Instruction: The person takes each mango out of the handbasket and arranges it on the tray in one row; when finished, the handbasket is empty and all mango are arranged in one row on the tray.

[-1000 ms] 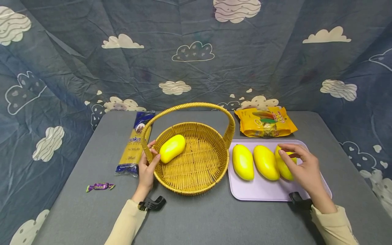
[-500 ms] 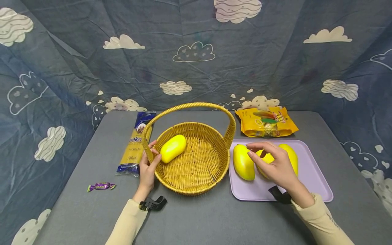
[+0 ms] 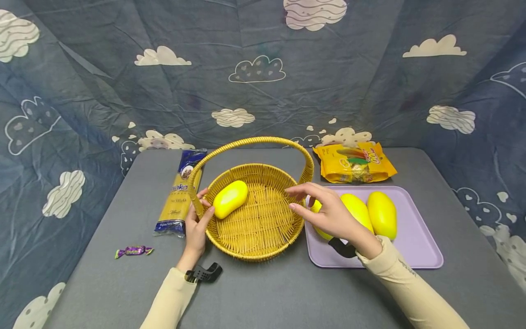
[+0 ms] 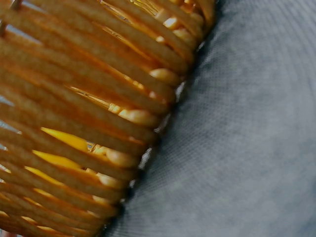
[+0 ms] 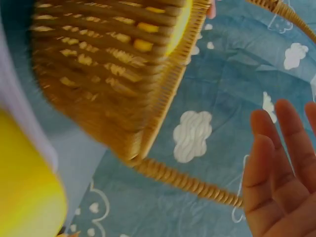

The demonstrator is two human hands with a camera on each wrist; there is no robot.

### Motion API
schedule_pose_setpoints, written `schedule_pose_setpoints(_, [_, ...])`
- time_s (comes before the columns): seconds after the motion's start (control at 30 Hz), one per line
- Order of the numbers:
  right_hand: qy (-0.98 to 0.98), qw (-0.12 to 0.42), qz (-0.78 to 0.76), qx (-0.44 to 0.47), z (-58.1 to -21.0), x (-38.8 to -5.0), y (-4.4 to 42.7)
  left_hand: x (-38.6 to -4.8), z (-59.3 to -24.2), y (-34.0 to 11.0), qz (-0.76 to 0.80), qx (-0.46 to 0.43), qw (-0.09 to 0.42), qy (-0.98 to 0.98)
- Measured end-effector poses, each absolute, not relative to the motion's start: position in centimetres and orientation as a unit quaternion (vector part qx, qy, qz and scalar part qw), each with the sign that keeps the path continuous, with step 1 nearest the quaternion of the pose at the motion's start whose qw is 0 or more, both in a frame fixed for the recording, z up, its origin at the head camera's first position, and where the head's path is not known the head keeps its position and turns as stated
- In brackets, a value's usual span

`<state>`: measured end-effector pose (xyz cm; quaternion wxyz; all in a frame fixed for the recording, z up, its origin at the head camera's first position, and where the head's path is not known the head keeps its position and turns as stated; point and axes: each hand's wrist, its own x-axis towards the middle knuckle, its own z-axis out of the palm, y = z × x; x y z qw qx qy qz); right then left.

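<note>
A woven basket (image 3: 263, 224) with a tall arched handle stands mid-table, one yellow mango (image 3: 231, 199) lying inside at its left. My left hand (image 3: 196, 230) grips the basket's left side by the handle base, thumb at the rim. My right hand (image 3: 330, 214) hangs over the basket's right rim, fingers spread and holding nothing; the right wrist view shows the same loosely spread fingers. Beneath it, a lilac tray (image 3: 417, 242) carries a mango (image 3: 322, 234) partly covered by the hand, a middle mango (image 3: 356, 212) and a right-hand mango (image 3: 382, 214).
Behind the tray lies a yellow snack bag (image 3: 355, 163). A pasta packet (image 3: 179, 196) lies left of the basket, close to my left hand. Further left is a purple wrapped candy (image 3: 134, 251). A cloud-patterned cloth (image 3: 259, 100) hangs behind the grey table.
My right hand has moved left from the rightmost mango, across the tray, to the basket's right rim. The rightmost mango is uncovered now. My left hand and the basket have stayed put.
</note>
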<state>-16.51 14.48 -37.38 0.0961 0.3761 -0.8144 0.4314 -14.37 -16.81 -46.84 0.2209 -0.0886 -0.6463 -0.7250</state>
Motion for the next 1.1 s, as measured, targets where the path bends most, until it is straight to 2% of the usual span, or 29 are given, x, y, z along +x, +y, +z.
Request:
schedule_pose_setpoints(0.23, [-0.818, 0.04, 0.401, 0.411, -36.0, -17.4, 12.1, -15.4, -48.9, -17.5, -0.728, -0.087, 0.223, -0.643])
schedule_pose_setpoints(0.5, [-0.835, 0.019, 0.352, 0.422, -35.9, -19.0, 9.4, -15.4, -48.9, -17.5, -0.727, -0.087, 0.224, -0.643])
schedule_pose_setpoints(1.1, [-0.876, -0.054, 0.302, 0.373, -37.5, -23.7, 4.7, -14.3, -46.4, -16.7, -0.717, -0.084, 0.217, -0.658])
